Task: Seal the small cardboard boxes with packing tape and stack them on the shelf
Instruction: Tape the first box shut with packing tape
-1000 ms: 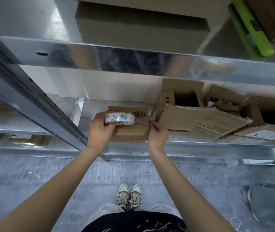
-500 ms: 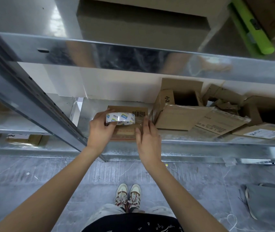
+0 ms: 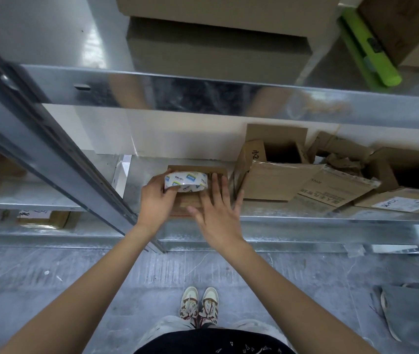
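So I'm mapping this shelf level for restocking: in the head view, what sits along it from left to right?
Left hand gripping the tape roll, on the small closed box → right hand flat on that box → open box → flattened cardboard → labelled box.

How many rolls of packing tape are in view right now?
1. The tape roll sits on the small cardboard box on the shelf, gripped by the left hand. The right hand lies flat on the box. Others may be hidden among the open boxes.
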The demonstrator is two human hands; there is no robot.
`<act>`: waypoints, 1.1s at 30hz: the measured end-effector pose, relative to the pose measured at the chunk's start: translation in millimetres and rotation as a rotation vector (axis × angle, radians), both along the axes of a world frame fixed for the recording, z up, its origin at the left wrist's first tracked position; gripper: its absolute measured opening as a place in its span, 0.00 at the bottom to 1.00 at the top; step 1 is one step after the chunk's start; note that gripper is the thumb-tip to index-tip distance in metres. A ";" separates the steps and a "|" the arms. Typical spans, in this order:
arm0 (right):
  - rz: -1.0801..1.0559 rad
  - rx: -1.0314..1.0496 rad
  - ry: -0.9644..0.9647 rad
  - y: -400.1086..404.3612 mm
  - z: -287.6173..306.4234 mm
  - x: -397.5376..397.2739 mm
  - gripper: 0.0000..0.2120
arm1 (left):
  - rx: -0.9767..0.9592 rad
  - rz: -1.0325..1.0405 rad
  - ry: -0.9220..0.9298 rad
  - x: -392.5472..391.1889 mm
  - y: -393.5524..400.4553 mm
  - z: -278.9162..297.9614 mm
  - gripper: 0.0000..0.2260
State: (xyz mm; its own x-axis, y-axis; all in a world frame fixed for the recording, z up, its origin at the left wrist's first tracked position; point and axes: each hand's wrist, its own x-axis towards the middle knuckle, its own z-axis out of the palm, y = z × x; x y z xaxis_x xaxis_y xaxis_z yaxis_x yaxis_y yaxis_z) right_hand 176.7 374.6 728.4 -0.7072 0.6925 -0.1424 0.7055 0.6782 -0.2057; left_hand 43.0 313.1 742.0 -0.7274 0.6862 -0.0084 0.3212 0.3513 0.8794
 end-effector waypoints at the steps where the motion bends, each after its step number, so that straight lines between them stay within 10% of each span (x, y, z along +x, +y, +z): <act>1: -0.001 -0.017 0.019 2.0 4.0 2.6 0.38 | 0.021 0.001 -0.043 0.7 -0.9 4.1 0.11; 9: -0.263 -0.947 0.885 -20.4 77.4 10.3 0.44 | 0.284 -0.038 -0.028 24.4 -26.5 29.2 0.21; 16: -0.263 -1.060 0.910 -20.6 102.8 35.8 0.36 | 0.065 -0.396 -0.059 47.5 -58.7 49.4 0.35; 22: -0.115 -1.174 0.818 -7.3 110.0 56.0 0.40 | 0.083 -0.569 -0.729 35.0 -61.6 70.8 0.41; 27: 0.092 -0.884 0.634 -13.4 103.9 60.3 0.28 | 0.106 -0.302 -0.759 47.2 -44.2 79.0 0.14; 33: 0.024 -0.212 0.824 -8.7 93.8 53.4 0.14 | 0.167 -0.306 -0.503 60.2 -43.3 78.4 0.13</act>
State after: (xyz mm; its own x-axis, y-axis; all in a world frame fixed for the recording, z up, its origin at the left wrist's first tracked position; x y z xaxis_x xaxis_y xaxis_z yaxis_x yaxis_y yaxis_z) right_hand 230.1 365.9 822.2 -0.6558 0.6930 0.2995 0.2603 0.5800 -0.7719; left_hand 103.2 269.7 820.4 -0.4318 0.8851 -0.1737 -0.0834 0.1526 0.9848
